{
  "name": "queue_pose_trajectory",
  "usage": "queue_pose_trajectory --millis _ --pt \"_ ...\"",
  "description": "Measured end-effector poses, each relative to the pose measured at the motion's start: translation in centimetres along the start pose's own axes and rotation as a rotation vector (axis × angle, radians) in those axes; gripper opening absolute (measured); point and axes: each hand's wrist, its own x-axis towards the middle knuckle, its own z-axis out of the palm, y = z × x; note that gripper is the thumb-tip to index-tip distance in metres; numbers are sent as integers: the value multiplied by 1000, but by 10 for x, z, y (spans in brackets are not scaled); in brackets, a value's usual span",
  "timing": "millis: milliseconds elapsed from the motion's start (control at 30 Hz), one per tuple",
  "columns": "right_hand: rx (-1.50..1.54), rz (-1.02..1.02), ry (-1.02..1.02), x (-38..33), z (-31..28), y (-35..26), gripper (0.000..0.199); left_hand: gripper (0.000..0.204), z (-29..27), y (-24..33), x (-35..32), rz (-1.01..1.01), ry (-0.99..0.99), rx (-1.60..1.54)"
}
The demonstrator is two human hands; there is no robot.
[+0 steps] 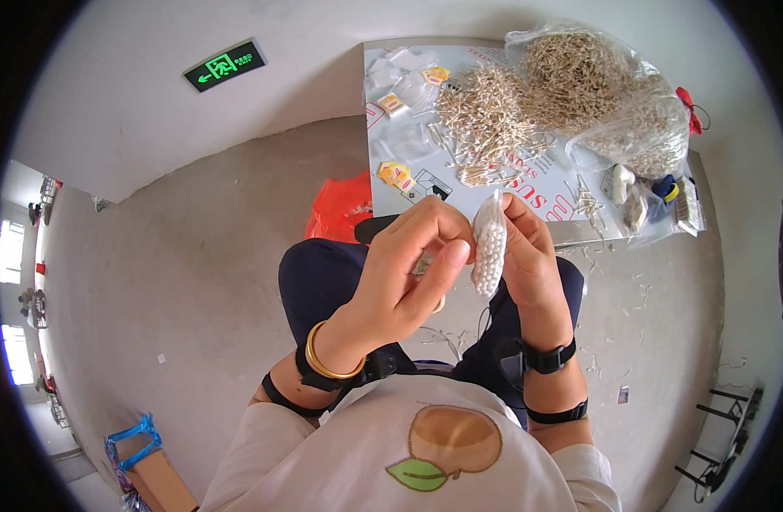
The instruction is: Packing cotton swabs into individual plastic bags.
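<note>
Both my hands hold a small clear plastic bag [490,249] packed with white cotton swab tips, raised in front of my chest. My left hand [413,264] grips its left side with thumb and fingers, a gold bangle and a black band on that wrist. My right hand [528,247] pinches the bag's top and right edge, with a black band on its wrist. Beyond the hands, a low table [391,145] carries a loose heap of cotton swabs [487,115] and small empty clear bags [408,145].
A large clear sack of swabs [605,94] lies at the table's far right. Yellow packets [396,173] and small items [639,192] sit on the table. An orange plastic bag [340,209] lies on the concrete floor. A cardboard box [157,478] stands at lower left.
</note>
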Motion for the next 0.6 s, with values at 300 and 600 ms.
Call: queue_pose_trajectory --millis 300,600 --pt "24 8 -3 -1 4 0 16 9 2 6 2 29 10 61" --pt "12 24 6 -1 5 1 16 9 1 9 2 10 -11 62"
